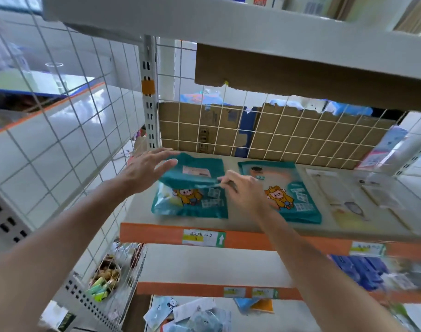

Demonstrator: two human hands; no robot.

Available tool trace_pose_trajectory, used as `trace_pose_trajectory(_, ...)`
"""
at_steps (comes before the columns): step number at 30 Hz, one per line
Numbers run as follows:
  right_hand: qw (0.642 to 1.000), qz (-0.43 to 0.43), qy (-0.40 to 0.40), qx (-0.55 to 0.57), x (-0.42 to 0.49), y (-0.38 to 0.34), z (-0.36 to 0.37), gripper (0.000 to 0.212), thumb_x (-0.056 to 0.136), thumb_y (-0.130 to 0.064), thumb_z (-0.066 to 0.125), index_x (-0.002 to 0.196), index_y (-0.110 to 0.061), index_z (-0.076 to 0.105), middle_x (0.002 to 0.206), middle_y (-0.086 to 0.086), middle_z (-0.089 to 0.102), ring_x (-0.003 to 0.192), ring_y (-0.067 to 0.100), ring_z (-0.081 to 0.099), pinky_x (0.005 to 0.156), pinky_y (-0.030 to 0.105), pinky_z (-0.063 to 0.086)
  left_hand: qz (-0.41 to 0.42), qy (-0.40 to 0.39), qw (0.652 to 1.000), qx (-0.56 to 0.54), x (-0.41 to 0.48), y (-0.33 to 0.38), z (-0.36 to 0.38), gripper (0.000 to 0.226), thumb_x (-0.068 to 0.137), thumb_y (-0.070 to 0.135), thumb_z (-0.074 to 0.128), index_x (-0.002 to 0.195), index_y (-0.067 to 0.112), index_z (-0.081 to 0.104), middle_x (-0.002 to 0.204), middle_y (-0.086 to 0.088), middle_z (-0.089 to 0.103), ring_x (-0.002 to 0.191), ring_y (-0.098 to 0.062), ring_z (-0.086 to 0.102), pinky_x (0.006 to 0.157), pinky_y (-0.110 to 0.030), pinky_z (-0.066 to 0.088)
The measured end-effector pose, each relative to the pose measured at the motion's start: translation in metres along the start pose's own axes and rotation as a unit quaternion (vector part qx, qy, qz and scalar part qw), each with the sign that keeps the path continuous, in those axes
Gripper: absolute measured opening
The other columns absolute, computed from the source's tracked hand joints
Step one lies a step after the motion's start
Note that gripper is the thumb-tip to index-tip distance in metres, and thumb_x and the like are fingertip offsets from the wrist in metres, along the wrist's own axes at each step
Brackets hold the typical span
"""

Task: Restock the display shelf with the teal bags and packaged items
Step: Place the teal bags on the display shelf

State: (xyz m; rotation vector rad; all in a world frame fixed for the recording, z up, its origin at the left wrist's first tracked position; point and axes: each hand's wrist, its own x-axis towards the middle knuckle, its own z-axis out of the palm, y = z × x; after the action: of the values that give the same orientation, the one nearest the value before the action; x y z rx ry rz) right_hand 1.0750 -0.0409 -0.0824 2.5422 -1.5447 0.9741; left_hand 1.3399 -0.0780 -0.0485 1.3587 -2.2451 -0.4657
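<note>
Head view: both bare arms reached up to a shelf point(264, 232) with an orange front edge.
Right hand point(246, 188): fingers pinched shut on the lower right edge of a teal bag point(197, 170), held tilted, back side up, with a pale label showing.
Left hand point(147, 167): spread open and flat, fingertips touching that bag's upper left corner at about 10 o'clock of it; it gripped nothing.
Bag underneath point(192, 203): a second teal bag lay face up on the shelf, partly covered by the held one, a cartoon figure in yellow showing.
Third bag point(293, 192): it lay flat at 3 o'clock of the pair, its left part hidden by the right hand.
Clear packets point(348, 200): flat on the shelf further toward 3 o'clock, blurred, contents hard to make out.
Price tag point(203, 238): stuck on the orange edge, writing unreadable.
Back of shelf: white wire grid point(264, 130) with torn cardboard point(312, 137) behind it.
Room: white tiled wall point(61, 140) at 9 o'clock; lower shelves at 6 o'clock held jumbled, blurred goods.
</note>
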Motion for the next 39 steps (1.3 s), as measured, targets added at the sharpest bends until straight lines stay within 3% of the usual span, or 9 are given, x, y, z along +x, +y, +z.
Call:
trace_pose_trajectory(5, 0.987, 0.065, 0.132, 0.067, 0.037, -0.003, -0.037, 0.017, 0.091, -0.027, 0.057, 0.084, -0.011, 0.058, 0.083, -0.005, 0.066, 0.069, 0.011, 0.06, 0.052, 0.019, 0.039, 0.045, 0.073, 0.981, -0.177, 0.0, 0.021, -0.02, 0.05, 0.076, 0.056, 0.052, 0.123, 0.044, 0.042, 0.108, 0.017, 0.054, 0.097, -0.005, 0.053, 0.071, -0.015, 0.043)
trace_pose_trajectory(8, 0.976, 0.073, 0.156, 0.133, 0.057, -0.004, -0.054, 0.009, 0.09, -0.014, 0.058, 0.083, -0.011, 0.056, 0.075, -0.016, 0.056, 0.069, -0.004, 0.053, 0.06, 0.015, 0.038, 0.067, 0.109, 0.975, -0.179, 0.003, 0.028, -0.028, 0.057, 0.074, 0.041, 0.069, 0.114, 0.066, 0.039, 0.104, 0.042, 0.053, 0.103, 0.015, 0.051, 0.072, -0.006, 0.043)
trace_pose_trajectory(10, 0.969, 0.074, 0.164, 0.169, 0.067, -0.005, -0.063, 0.016, 0.089, -0.007, 0.057, 0.078, -0.016, 0.052, 0.069, -0.017, 0.049, 0.068, -0.008, 0.051, 0.059, 0.009, 0.034, 0.084, 0.126, 0.978, -0.147, 0.008, 0.028, -0.028, 0.069, 0.076, 0.017, 0.074, 0.123, 0.055, 0.04, 0.102, 0.051, 0.048, 0.1, 0.024, 0.048, 0.073, -0.004, 0.041)
trace_pose_trajectory(16, 0.947, 0.051, 0.186, 0.257, 0.079, -0.015, -0.092, 0.029, 0.089, 0.0, 0.056, 0.071, -0.021, 0.045, 0.07, -0.008, 0.049, 0.066, -0.005, 0.053, 0.057, 0.011, 0.04, 0.026, 0.074, 0.971, -0.228, 0.023, 0.036, -0.019, 0.033, 0.077, 0.013, 0.072, 0.104, 0.021, 0.056, 0.102, 0.011, 0.064, 0.09, -0.005, 0.065, 0.066, -0.019, 0.056)
trace_pose_trajectory(21, 0.937, 0.089, 0.18, 0.285, 0.081, -0.021, -0.1, 0.024, 0.091, -0.008, 0.056, 0.075, -0.022, 0.048, 0.079, -0.004, 0.054, 0.077, 0.012, 0.058, 0.06, 0.022, 0.05, -0.04, 0.067, 0.955, -0.287, 0.028, 0.047, -0.013, 0.016, 0.083, 0.008, 0.064, 0.098, 0.012, 0.061, 0.109, -0.013, 0.065, 0.099, -0.031, 0.065, 0.087, -0.049, 0.052)
trace_pose_trajectory(24, 0.902, 0.127, 0.156, 0.383, 0.072, -0.017, -0.102, 0.016, 0.087, -0.006, 0.061, 0.097, -0.015, 0.053, 0.093, -0.004, 0.06, 0.083, 0.012, 0.065, 0.063, 0.021, 0.055, -0.037, 0.063, 0.929, -0.363, 0.025, 0.046, -0.017, 0.016, 0.079, 0.008, 0.069, 0.091, 0.015, 0.06, 0.097, -0.005, 0.069, 0.092, -0.026, 0.068, 0.079, -0.039, 0.056)
trace_pose_trajectory(28, 0.89, 0.204, 0.073, 0.401, 0.049, -0.009, -0.093, 0.046, 0.081, -0.009, 0.068, 0.122, -0.01, 0.047, 0.096, -0.002, 0.063, 0.077, 0.001, 0.066, 0.063, 0.016, 0.054, -0.034, 0.09, 0.875, -0.474, 0.016, 0.044, -0.016, 0.03, 0.068, 0.015, 0.064, 0.097, 0.012, 0.061, 0.093, 0.001, 0.069, 0.081, -0.012, 0.069, 0.064, -0.023, 0.056)
trace_pose_trajectory(34, 0.856, 0.247, 0.018, 0.454, 0.021, -0.003, -0.071, 0.022, 0.082, 0.005, 0.062, 0.105, 0.006, 0.06, 0.078, 0.003, 0.068, 0.067, 0.004, 0.067, 0.058, 0.016, 0.052, -0.107, 0.129, 0.799, -0.577, 0.014, 0.044, -0.003, 0.023, 0.079, 0.008, 0.061, 0.102, 0.016, 0.062, 0.09, 0.005, 0.072, 0.086, -0.015, 0.067, 0.067, -0.026, 0.056)
trace_pose_trajectory(39, 0.858, 0.258, 0.048, 0.442, 0.025, -0.004, -0.079, 0.012, 0.084, 0.006, 0.059, 0.085, -0.005, 0.061, 0.065, -0.008, 0.068, 0.056, 0.001, 0.064, 0.05, 0.014, 0.047, -0.131, 0.097, 0.776, -0.61, 0.006, 0.04, 0.011, 0.055, 0.062, 0.023, 0.077, 0.111, 0.009, 0.058, 0.111, -0.01, 0.065, 0.105, -0.027, 0.062, 0.07, -0.029, 0.057)
